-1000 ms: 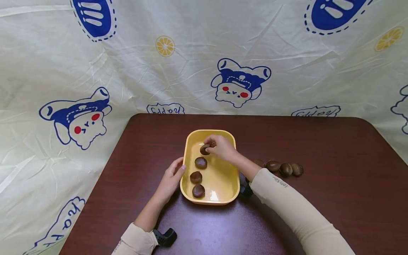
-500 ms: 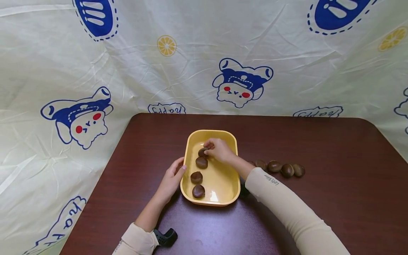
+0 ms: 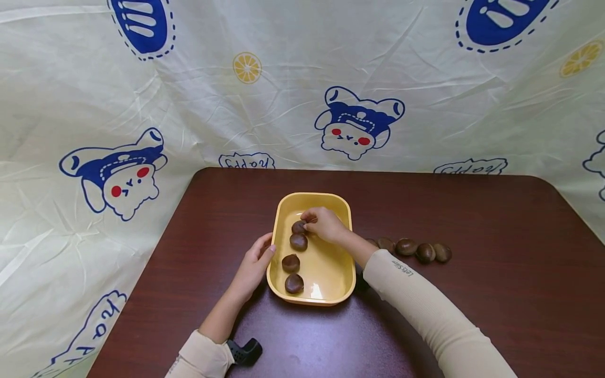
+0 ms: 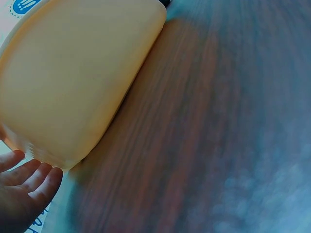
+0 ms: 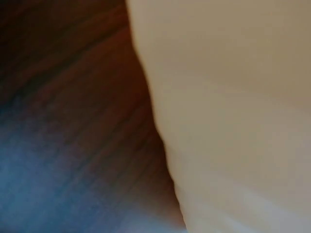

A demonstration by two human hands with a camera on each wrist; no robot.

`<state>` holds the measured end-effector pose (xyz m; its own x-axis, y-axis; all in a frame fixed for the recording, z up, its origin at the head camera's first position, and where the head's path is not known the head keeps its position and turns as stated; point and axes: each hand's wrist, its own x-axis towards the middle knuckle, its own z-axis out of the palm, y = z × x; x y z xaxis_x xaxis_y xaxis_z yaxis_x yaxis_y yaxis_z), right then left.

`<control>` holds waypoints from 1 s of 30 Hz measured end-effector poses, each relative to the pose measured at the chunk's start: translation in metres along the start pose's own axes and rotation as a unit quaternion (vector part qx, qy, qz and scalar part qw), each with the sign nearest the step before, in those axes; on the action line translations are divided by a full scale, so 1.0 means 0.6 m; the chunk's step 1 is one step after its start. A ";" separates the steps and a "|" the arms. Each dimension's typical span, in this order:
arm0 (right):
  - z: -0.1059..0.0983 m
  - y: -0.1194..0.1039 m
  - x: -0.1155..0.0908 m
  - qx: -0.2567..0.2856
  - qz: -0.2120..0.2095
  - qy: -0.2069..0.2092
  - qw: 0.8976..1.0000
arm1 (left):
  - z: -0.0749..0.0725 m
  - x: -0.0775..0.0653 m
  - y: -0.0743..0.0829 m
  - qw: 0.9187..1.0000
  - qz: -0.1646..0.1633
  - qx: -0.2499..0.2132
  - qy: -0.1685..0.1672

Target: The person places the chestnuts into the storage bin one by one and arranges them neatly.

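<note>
A yellow tray (image 3: 331,273) stands on the table with several brown chestnuts in it, among them one chestnut (image 3: 298,242) in the middle and a chestnut (image 3: 294,284) near the front. My right hand (image 3: 327,226) reaches into the tray's far part and pinches a chestnut (image 3: 298,227) between thumb and fingers, right beside the middle one. At the tray's left side, my left hand (image 3: 253,265) rests with its thumb at the rim. In the left wrist view, its fingers (image 4: 46,187) lie fairly straight against the outer wall. The right wrist view shows no hand.
A row of chestnuts (image 3: 425,252) lies on the dark brown table (image 3: 496,294) to the right, partly hidden by my right forearm. Behind the table hangs a white printed cloth (image 3: 283,115). A beige sleeve (image 5: 233,121) fills much of the right wrist view.
My right hand has moved slightly left and toward me, bringing its chestnut close to the one in the tray's middle. My left hand stays at the tray's side.
</note>
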<state>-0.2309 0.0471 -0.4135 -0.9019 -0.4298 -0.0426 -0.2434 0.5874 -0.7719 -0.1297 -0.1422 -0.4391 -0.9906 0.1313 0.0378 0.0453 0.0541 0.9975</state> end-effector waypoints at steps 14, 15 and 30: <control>-0.038 -0.001 -0.028 0.028 -0.058 0.030 0.997 | 0.003 -0.008 0.018 1.000 0.001 -0.001 -0.007; -0.044 -0.001 -0.033 0.026 -0.064 0.036 0.997 | 0.002 -0.006 0.013 1.000 0.001 0.000 -0.007; -0.129 0.046 -0.161 -0.044 -0.070 0.082 0.993 | 0.006 -0.010 0.029 1.000 -0.001 -0.003 -0.005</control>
<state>-0.1782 0.1577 -0.3815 -0.9008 -0.3993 0.1706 -0.3950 0.5903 -0.7040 -0.1224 -0.1388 -0.4221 -0.9895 0.1402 0.0350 0.0421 0.0475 0.9980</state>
